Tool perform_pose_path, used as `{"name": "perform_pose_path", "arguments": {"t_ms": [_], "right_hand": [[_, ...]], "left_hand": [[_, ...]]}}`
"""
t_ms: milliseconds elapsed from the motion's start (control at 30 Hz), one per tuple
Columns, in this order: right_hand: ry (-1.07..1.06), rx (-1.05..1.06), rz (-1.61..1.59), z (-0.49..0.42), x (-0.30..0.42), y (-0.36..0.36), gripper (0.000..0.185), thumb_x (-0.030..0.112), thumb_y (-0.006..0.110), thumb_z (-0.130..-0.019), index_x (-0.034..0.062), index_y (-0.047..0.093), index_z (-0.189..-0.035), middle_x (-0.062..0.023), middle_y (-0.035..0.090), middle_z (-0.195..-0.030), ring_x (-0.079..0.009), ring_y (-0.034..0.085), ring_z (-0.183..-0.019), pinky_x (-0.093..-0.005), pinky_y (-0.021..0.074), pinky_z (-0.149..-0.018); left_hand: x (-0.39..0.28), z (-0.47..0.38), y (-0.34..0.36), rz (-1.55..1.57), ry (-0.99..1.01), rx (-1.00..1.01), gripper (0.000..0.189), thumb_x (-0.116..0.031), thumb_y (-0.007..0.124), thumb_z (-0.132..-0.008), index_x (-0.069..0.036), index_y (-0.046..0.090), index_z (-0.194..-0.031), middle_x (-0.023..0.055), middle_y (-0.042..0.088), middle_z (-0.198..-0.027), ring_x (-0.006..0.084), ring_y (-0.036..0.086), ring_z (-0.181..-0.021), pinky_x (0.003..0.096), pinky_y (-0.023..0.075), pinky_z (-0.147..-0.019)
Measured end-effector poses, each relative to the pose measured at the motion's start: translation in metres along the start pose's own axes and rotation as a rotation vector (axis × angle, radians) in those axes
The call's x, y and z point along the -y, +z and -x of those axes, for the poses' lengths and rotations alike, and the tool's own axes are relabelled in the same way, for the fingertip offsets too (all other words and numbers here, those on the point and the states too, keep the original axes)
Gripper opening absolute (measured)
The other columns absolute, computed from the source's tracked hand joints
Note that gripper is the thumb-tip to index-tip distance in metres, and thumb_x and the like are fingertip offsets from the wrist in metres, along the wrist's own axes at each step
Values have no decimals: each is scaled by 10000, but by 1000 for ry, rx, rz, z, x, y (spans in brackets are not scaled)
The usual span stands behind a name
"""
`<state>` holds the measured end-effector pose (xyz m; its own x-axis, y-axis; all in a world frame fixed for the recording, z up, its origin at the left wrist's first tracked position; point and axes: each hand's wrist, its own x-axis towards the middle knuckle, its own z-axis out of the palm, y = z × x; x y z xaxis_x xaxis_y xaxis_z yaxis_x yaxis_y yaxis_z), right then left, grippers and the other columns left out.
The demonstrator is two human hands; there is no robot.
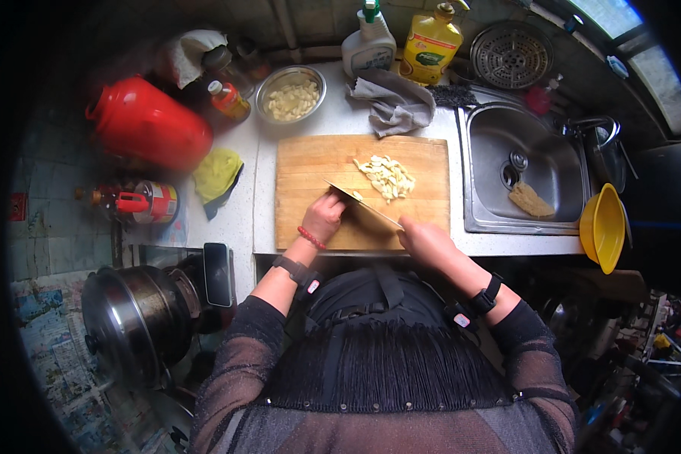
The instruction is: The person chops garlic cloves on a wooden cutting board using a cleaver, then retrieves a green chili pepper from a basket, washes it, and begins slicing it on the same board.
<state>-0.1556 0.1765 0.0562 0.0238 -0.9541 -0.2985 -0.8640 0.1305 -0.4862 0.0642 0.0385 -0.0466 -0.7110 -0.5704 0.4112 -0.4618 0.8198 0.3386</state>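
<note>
My right hand (428, 243) grips the handle of a kitchen knife (369, 207). Its broad blade slants up and left across a wooden cutting board (298, 156). Against the blade's left side, my left hand (322, 215) rests with its fingers curled under; whatever lies beneath them is hidden. Beyond the blade, pale garlic slices (389, 177) lie in a loose pile on the board's right half. One or two slices (357, 195) sit close along the blade. Peeled garlic cloves (293, 99) fill part of a metal bowl (261, 108) behind the board.
A steel sink (491, 221) holding a sponge (530, 200) adjoins the board's right; a yellow basin (601, 230) leans at its corner. Behind are a grey cloth (397, 105) and bottles. A red thermos (150, 122) stands left, with a phone (218, 275) near the counter's front edge.
</note>
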Motion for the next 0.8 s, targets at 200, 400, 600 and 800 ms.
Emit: {"name": "perform_pose_path", "arguments": {"t_ms": [200,400,600,800], "right_hand": [[-44,-97,-112,-14,-1,11,184,198,555,-877,18,520,-889,-255,601,-696,-449,601,-696,-525,471,-624],[-47,-10,-73,-3,1,-8,196,189,545,-876,-3,510,-863,-268,609,-708,-453,608,-718,-535,478,-645],[-19,-32,-66,-10,-1,12,205,197,554,-875,-5,519,-866,-276,603,-698,-459,605,-715,-541,475,-646],[3,-71,-199,-26,2,20,218,216,572,-872,2,531,-889,-276,608,-740,-466,597,-729,-534,469,-656]], "left_hand": [[0,-1,-1,18,33,-42,147,-29,567,-735,-75,658,-842,68,640,-941,241,631,-850,333,545,-700],[0,-1,3,57,10,-60,168,-29,626,-732,-89,697,-873,63,657,-941,253,644,-848,330,547,-710],[1,1,2,21,-11,-4,169,-20,622,-725,-73,675,-877,75,652,-966,258,636,-882,331,545,-715],[3,-3,-3,60,37,-51,149,-32,642,-735,-72,672,-875,80,653,-959,260,640,-900,334,545,-715]]}}
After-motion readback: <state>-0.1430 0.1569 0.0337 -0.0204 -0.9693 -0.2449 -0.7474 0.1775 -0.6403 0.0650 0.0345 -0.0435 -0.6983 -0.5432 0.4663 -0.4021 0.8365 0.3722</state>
